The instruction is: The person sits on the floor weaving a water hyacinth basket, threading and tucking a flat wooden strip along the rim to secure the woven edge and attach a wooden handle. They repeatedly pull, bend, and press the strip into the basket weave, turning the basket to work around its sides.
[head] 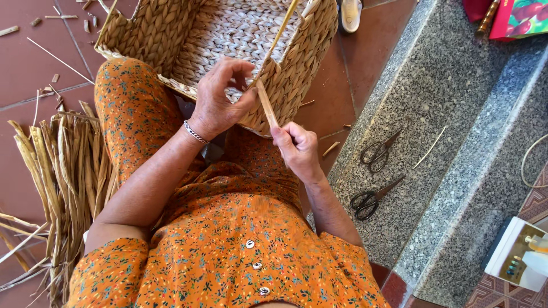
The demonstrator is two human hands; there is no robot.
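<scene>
A woven straw basket (171,34) rests tilted against my knee, its opening facing up. My left hand (220,100), with a silver bracelet on the wrist, pinches the basket's near rim where a flat dried strand (266,105) meets it. My right hand (297,148) grips the lower end of that same strand, holding it taut and slanted. A thinner pale strand (281,31) runs up from the rim across the basket's inside.
A bundle of dried reed strands (63,171) lies on the red tile floor at my left. Two pairs of black scissors (379,151) (371,199) lie on the grey granite step at my right. A small box (516,254) sits at the lower right.
</scene>
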